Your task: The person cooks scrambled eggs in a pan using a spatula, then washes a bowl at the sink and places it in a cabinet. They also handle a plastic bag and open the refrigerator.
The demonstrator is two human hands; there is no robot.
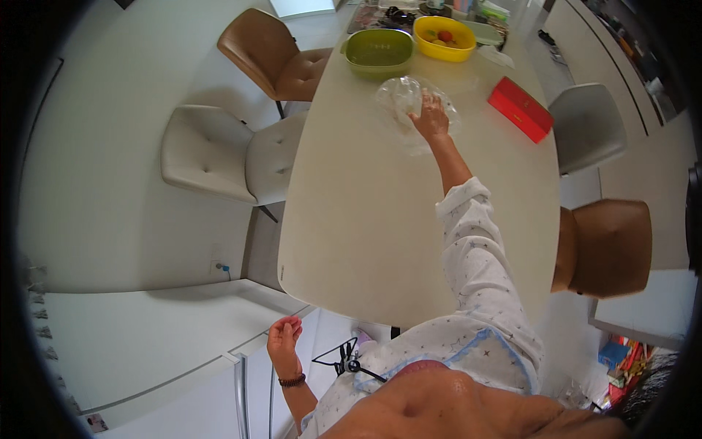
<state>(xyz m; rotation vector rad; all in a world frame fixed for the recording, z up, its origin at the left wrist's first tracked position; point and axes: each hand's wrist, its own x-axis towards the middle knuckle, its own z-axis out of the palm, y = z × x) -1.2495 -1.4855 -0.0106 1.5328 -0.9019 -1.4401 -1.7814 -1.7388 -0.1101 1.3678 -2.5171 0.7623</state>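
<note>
My right hand [431,116] reaches over the pale dining table [373,219] and rests on a crumpled clear plastic bag [399,101], its fingers apart. Just beyond the bag stands a green plastic basin [378,52]. A yellow plastic basin [445,38] holding round fruit or vegetables, one of them red, is beside it. To the right of my hand lies a red box [521,110], set at an angle. My left hand [284,336] is held off the table's near left corner with its fingers bent, holding nothing visible; a beaded bracelet circles that wrist.
Beige [211,153] and brown [263,52] chairs stand at the left; a grey chair [589,129] and another brown one [609,247] are at the right. A white cabinet [164,340] is beside my left hand. A crumpled tissue [496,56] and assorted items occupy the far table end.
</note>
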